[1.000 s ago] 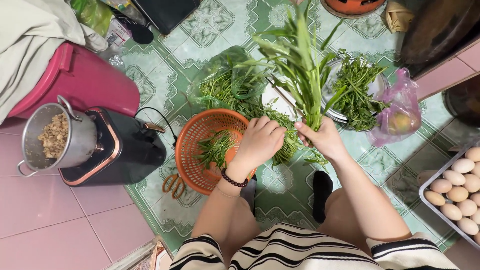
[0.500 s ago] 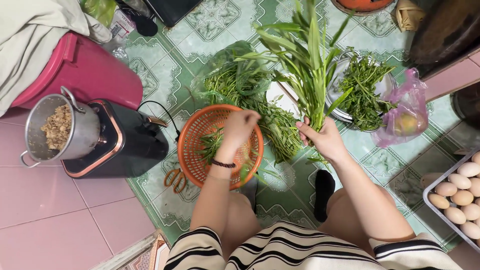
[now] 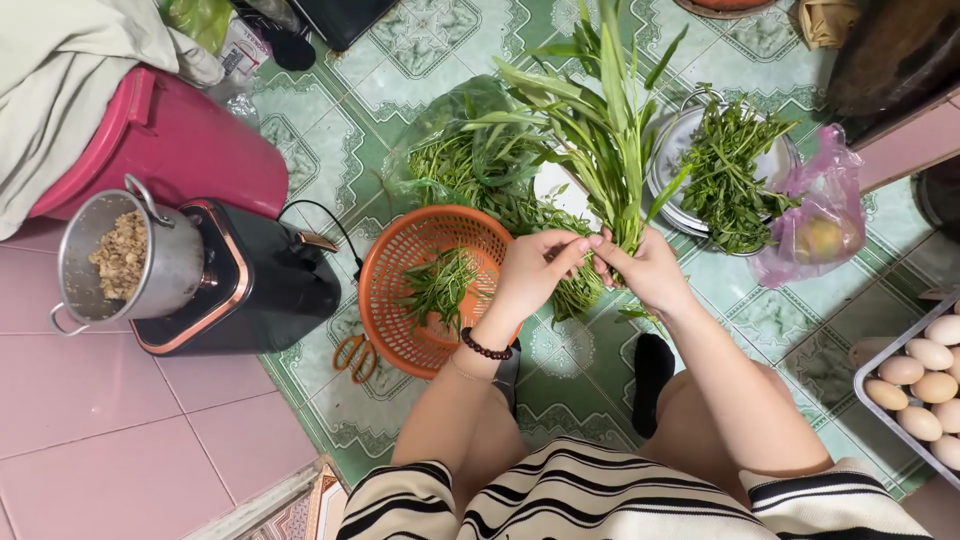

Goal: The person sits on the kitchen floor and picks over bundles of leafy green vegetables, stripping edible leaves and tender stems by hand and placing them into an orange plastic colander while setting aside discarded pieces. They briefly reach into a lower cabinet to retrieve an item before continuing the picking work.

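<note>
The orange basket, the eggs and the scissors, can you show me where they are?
orange basket point(image 3: 400, 262): head view, on its left rim.
eggs point(image 3: 930, 354): head view, on one egg in the tray at the right edge.
scissors point(image 3: 352, 357): head view, on the orange handles beside the basket.

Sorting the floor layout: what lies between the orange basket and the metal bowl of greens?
In the head view, both hands gripping a bunch of leafy stalks, over loose greens.
</note>
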